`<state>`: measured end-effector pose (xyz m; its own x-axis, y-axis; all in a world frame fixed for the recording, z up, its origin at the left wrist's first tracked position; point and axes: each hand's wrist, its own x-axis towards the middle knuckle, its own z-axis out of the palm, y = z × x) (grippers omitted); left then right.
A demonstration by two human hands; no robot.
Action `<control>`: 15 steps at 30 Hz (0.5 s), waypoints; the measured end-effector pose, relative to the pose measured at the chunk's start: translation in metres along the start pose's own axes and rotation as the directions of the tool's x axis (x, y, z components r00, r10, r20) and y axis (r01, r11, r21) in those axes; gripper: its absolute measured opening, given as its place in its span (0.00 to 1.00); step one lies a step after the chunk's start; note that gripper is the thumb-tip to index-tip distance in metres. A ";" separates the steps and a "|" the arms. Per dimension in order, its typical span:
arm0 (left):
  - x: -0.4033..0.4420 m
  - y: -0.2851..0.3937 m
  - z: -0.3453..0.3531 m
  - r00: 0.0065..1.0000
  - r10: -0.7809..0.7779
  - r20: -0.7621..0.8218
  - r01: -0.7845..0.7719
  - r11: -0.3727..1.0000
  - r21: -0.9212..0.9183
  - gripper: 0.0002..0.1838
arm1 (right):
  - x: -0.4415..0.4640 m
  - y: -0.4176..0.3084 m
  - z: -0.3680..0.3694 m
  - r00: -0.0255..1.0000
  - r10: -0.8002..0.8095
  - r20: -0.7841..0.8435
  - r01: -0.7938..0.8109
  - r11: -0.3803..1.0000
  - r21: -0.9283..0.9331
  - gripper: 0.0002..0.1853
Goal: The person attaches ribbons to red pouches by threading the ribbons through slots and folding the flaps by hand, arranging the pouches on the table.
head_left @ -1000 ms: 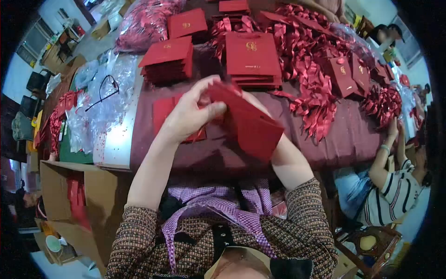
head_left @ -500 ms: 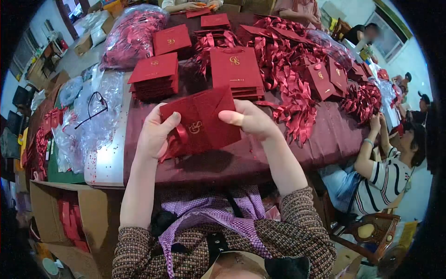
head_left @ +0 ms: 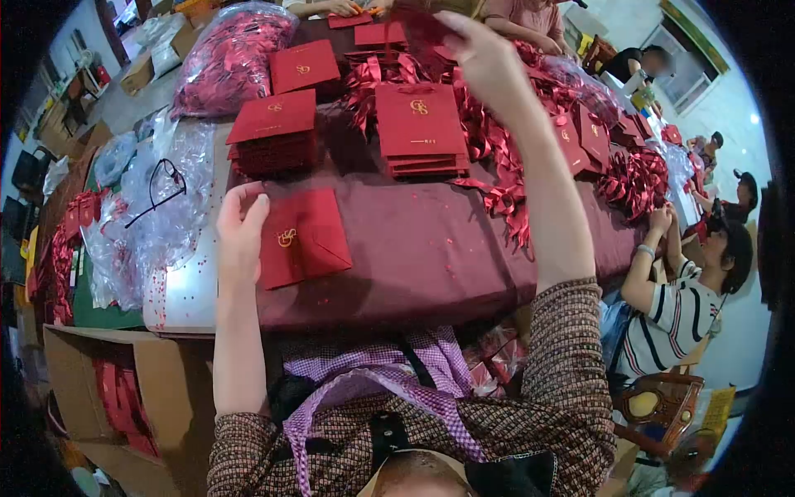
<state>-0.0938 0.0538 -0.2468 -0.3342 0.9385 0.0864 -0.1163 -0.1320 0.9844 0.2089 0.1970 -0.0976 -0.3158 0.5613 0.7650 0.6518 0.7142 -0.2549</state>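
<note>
A red paper envelope (head_left: 308,240) with a gold emblem and a folded flap lies on the maroon tablecloth. My left hand (head_left: 242,232) is at its left edge, fingers curled and thumb apart, with nothing visible in them. My right hand (head_left: 484,62) is raised at the far side of the table, its fingers closed on a dark red flat piece (head_left: 421,26) that is blurred and partly out of view. Between my hands stand a stack of red envelopes (head_left: 272,124) and a stack of red gift bags (head_left: 420,124) with gold print.
Red ribbons (head_left: 505,203) heap to the right, beside more printed red bags (head_left: 584,137). A plastic sack (head_left: 232,62) of red pieces sits at back left. Clear plastic film and glasses (head_left: 161,195) lie left. A cardboard box (head_left: 124,389) stands below. Several people work around the table.
The red envelope held between both hands now lies on the table. My right hand has swung up and away to the far side. My left hand has moved slightly left.
</note>
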 end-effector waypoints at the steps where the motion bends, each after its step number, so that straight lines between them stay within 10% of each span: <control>1: -0.003 -0.001 -0.003 1.000 -0.003 0.006 0.002 0.990 0.141 0.13 | -0.003 0.028 0.022 0.981 -0.194 -0.007 0.192 0.977 -0.095 0.17; 3: -0.005 -0.011 -0.014 0.998 0.057 0.020 -0.061 0.927 0.371 0.15 | -0.032 0.042 0.048 0.968 -0.158 0.194 0.193 0.965 -0.176 0.17; 5: -0.005 -0.026 -0.026 0.980 0.194 0.032 -0.179 0.815 0.551 0.16 | -0.057 0.054 0.060 0.695 0.079 0.714 0.032 0.990 -0.141 0.23; 15: -0.013 -0.023 -0.029 0.980 0.181 0.081 -0.118 0.204 0.972 0.25 | -0.099 0.089 0.074 0.850 -0.007 0.527 0.038 0.998 -0.047 0.28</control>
<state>-0.1136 0.0354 -0.2746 -0.2731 0.9217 0.2756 0.9246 0.1724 0.3396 0.2475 0.2358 -0.2401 -0.6364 0.6923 0.3401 0.6713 0.7143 -0.1977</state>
